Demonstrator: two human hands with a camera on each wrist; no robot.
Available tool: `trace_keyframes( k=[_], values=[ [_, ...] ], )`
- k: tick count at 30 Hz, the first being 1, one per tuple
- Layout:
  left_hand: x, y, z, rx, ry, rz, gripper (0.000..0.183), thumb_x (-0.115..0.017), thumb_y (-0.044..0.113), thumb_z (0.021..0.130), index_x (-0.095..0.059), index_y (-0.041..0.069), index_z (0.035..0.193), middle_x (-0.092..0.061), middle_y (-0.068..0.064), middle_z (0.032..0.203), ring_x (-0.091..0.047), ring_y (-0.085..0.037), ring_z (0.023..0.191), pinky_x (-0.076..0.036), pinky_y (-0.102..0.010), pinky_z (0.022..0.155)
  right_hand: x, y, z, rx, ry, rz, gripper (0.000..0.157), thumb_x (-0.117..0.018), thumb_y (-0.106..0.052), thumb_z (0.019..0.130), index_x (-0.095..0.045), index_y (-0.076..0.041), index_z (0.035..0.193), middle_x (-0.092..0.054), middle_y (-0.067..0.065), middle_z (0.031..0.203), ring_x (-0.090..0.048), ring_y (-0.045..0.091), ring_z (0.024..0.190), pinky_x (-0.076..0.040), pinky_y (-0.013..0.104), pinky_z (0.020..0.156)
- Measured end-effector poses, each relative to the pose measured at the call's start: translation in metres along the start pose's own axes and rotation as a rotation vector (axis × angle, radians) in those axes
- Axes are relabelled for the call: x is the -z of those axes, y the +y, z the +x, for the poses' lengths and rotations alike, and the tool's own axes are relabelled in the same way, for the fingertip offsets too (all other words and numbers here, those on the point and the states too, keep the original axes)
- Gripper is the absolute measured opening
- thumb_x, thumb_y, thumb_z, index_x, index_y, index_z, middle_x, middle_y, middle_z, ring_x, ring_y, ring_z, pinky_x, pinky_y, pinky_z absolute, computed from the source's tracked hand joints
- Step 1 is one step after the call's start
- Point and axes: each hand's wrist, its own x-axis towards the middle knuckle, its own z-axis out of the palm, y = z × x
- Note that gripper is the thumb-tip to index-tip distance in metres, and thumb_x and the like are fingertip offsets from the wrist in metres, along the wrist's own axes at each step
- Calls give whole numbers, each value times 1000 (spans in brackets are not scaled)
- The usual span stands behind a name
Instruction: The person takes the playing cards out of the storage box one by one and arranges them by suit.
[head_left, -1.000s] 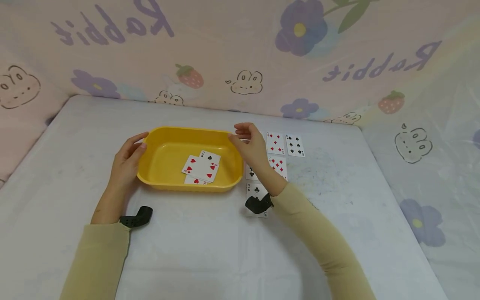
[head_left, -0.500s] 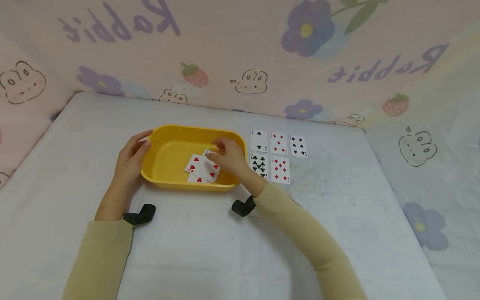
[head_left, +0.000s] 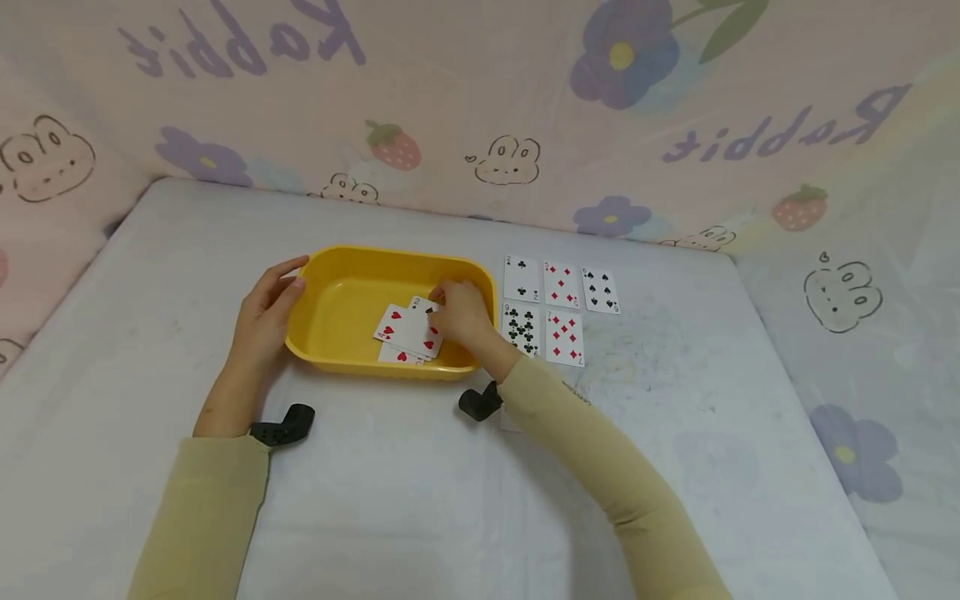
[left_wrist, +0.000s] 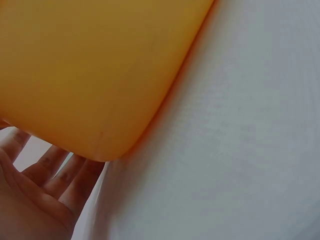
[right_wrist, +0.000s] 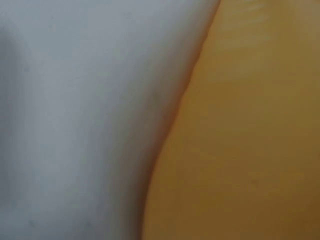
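Note:
A yellow plastic basin [head_left: 352,367] stands left of centre on the table. My left hand [head_left: 258,321] holds its left end, the thumb at the rim and the fingers against the outer wall. In the left wrist view the basin's wall [left_wrist: 115,90] hides those fingertips. Inside the basin lie a four of hearts [head_left: 401,329], a two of spades [head_left: 422,303] partly under it, and another hearts card [head_left: 393,353] below. My right hand [head_left: 463,317] reaches into the basin with bent fingers, fingertips at the two of spades' right edge; I cannot tell whether they pinch it.
Right of the basin lie a two of clubs [head_left: 521,277], five of diamonds [head_left: 561,285], six of spades [head_left: 601,291], nine of clubs [head_left: 521,329] and seven of diamonds [head_left: 565,337], face up. My right forearm mostly covers another card [head_left: 510,420]. A printed curtain [head_left: 435,100] backs the table.
The right hand has moved left from the basin's right rim down to the cards inside. That uncovers the two of clubs on the table. The left hand stays on the basin.

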Motion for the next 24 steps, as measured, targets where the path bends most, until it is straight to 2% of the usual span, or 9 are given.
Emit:
trace_keyframes(
  k=[4, 10, 15, 19, 24],
  values=[
    [0, 1, 0, -4, 0, -2, 43, -40, 42, 101, -43, 32, 144, -47, -13, 137, -47, -12, 112, -45, -22, 96, -1, 0, -1, -10, -11, 36, 27, -65, -15, 89, -63, -4, 114, -57, 10, 104, -48, 23, 100, -44, 30, 88],
    [0, 0, 0, -9, -1, -3, 43, -40, 41, 102, -44, 32, 143, -47, -13, 137, -48, -11, 110, -45, -18, 93, -2, 0, -4, 49, -110, 33, 35, -72, -33, 85, -63, -7, 106, -56, 7, 96, -47, 20, 96, -39, 26, 81],
    [0, 0, 1, -14, -4, 5, 43, -40, 41, 102, -44, 32, 143, -47, -13, 137, -47, -9, 110, -45, -21, 95, -3, -1, -4, 89, -167, 41, 43, -76, -38, 80, -61, -8, 107, -57, 6, 102, -46, 19, 100, -40, 27, 87],
    [0, 0, 0, -13, -1, -5, 43, -40, 41, 101, -44, 32, 143, -48, -12, 135, -48, -9, 109, -45, -18, 93, -3, 0, -3, 77, -178, 113, 45, -78, -37, 79, -59, -9, 109, -58, 5, 109, -48, 19, 102, -43, 28, 93],
    [0, 0, 0, -9, 4, -15, 42, -40, 41, 101, -45, 32, 143, -48, -11, 134, -48, -10, 109, -45, -16, 90, -4, 3, -2, 95, -150, 259, 32, -73, -32, 84, -60, -10, 104, -62, 4, 105, -53, 18, 98, -45, 25, 87]
  ],
)
